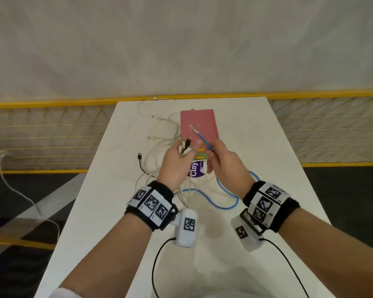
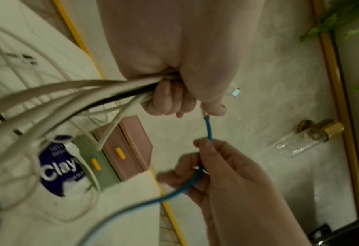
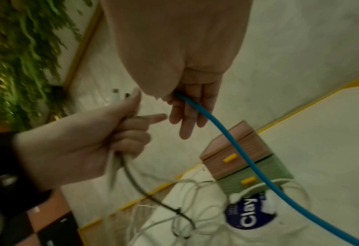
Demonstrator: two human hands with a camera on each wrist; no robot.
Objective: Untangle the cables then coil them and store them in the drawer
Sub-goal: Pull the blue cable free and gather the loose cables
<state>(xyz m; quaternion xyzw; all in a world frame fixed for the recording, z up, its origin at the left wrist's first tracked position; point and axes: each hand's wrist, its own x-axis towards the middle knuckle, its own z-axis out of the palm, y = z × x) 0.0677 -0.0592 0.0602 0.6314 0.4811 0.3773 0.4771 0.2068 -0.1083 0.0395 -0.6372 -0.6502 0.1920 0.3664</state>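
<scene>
The left hand (image 1: 175,163) is raised over the white bench (image 1: 256,168), its grip closed round a bundle (image 2: 102,89) of white cables and one black cable, whose plug ends (image 1: 185,145) stick up past the fingers. The right hand (image 1: 226,166) pinches the blue cable (image 1: 205,141) just below its metal plug, which points up and away over the pink lid; the other fingers of that hand hang loosely (the right wrist view shows this best). From the right hand the blue cable drops to the bench and runs in loops between the two wrists. More white cables (image 1: 159,134) lie tangled on the bench to the left of the drawer box (image 1: 199,125), with a black plug (image 1: 139,157) near them. The box sits mid-bench, a pink drawer above a green one, each with a yellow handle, both closed. A white pack marked "Clay" (image 1: 196,171) lies against its front.
</scene>
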